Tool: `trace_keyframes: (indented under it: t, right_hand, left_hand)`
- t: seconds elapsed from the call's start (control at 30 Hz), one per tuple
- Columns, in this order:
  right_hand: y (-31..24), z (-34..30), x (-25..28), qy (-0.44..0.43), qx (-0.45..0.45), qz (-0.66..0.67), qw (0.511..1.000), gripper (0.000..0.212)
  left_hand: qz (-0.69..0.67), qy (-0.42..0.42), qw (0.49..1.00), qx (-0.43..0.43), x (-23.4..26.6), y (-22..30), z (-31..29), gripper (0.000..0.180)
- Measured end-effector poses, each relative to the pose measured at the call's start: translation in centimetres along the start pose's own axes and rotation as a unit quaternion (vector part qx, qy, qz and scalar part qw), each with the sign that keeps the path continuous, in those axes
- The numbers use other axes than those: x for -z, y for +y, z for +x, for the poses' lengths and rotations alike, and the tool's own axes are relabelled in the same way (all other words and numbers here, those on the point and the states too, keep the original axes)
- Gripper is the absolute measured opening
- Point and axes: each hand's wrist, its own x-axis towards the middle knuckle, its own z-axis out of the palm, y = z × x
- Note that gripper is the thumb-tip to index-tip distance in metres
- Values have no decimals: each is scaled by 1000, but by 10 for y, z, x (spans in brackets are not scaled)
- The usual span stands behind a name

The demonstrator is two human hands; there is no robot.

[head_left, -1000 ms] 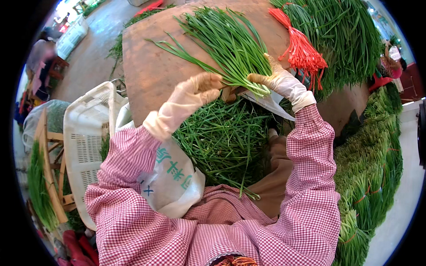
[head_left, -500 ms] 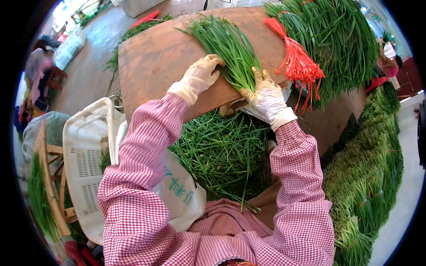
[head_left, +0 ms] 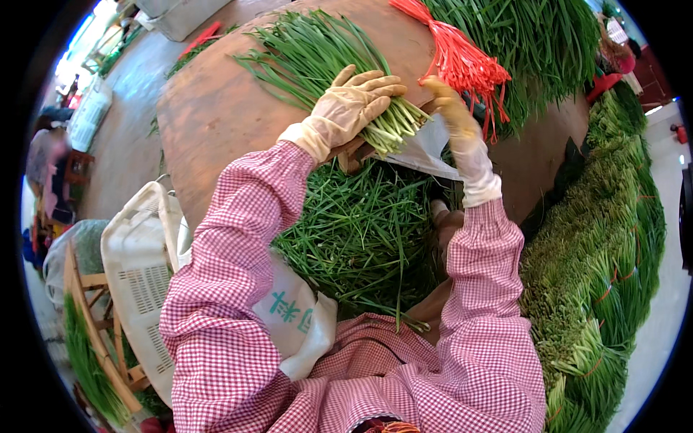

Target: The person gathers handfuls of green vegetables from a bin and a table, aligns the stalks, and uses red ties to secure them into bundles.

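Note:
A loose bunch of garlic chives (head_left: 317,54) lies across the front part of the wooden tabletop (head_left: 209,123), green leaves towards the far left, pale stem ends towards the near right, at the table's edge. Over its lower stems lies my left hand (head_left: 346,105), in a cream glove, holding the bunch with the fingers across it. My right hand (head_left: 458,119), gloved too, is raised just right of the stem ends and below the red plastic ties (head_left: 473,58). Motion smears its fingers, so whether it holds a tie cannot be made out.
Bundled chives (head_left: 520,43) are heaped at the far right of the table. More tied bundles (head_left: 592,274) line the floor on my right. Loose trimmings (head_left: 361,231) lie below the table edge. A white plastic basket (head_left: 141,267) stands at left, near a white sack (head_left: 296,310).
The bunch has tilted, its stem ends now pointing further right. My left hand has moved right onto the stems. My right hand has let go of them and moved right and up towards the ties.

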Motion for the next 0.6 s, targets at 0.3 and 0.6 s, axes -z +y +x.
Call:
trace_keyframes:
  t: [0.3,0.6]
  right_hand:
    - [21,-28,-56,288,18,200,936,63]
    - [-3,-6,-105,258,6,449,855,60]
  left_hand:
    - [183,-70,973,-119,11,-3,10,44]
    - [70,-37,992,-102,5,-3,5,46]
